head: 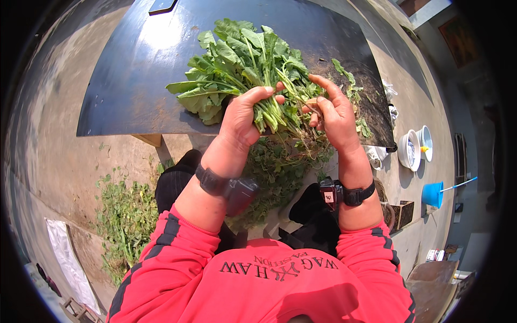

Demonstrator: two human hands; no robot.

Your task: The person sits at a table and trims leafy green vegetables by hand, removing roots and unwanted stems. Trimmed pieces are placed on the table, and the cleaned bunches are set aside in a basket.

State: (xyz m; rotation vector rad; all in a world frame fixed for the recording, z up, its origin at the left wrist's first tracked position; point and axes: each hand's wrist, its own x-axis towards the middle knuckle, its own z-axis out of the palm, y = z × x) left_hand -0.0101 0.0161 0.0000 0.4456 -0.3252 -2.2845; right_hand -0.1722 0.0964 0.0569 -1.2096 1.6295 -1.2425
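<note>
A large bunch of leafy greens (242, 60) is gripped by its stems in my left hand (244, 113), above the front edge of a dark, glossy table (129, 97). The leaves fan out away from me, and the pale cut stem ends point towards my body. To the right, my right hand (337, 113) pinches a single thin stem (297, 95) near its brownish lower end. Beneath that hand, more tangled greens with stringy roots (311, 141) hang over the table edge. Loose leaf scraps (353, 91) lie on the soil-dusted right part of the table.
A heap of green plants (278, 173) lies on the ground between my legs, with another pile (129, 222) at left. On the right stand white basins (408, 149) and a blue bucket (432, 194). A dark flat device (162, 6) rests at the table's far side.
</note>
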